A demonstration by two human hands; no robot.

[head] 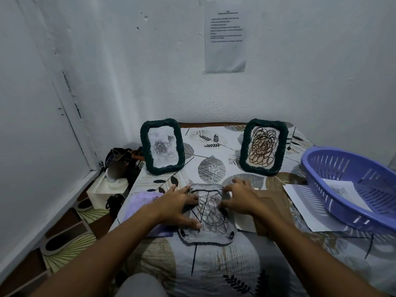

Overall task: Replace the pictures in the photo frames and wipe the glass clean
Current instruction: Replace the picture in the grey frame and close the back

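A third photo frame (209, 233) lies face down on the leaf-patterned tablecloth (214, 264) in front of me, its back open and a scribble picture showing in it. My left hand (180, 202) rests on the frame's left side with spread fingers, the thumb near the lower edge. My right hand (237, 197) presses on the frame's upper right with bent fingers. Two dark green woven frames stand upright at the back: one with a rose picture (162, 145), one with a scribble picture (263, 146). A lilac cloth (139, 200) lies under my left forearm.
A brown cardboard backing (272, 209) lies right of the flat frame. White printed sheets (304, 209) sit partly under a purple plastic basket (351, 185) at the right. Left of the table are a white box (102, 189) and dark clutter (120, 159) on the floor by the wall.
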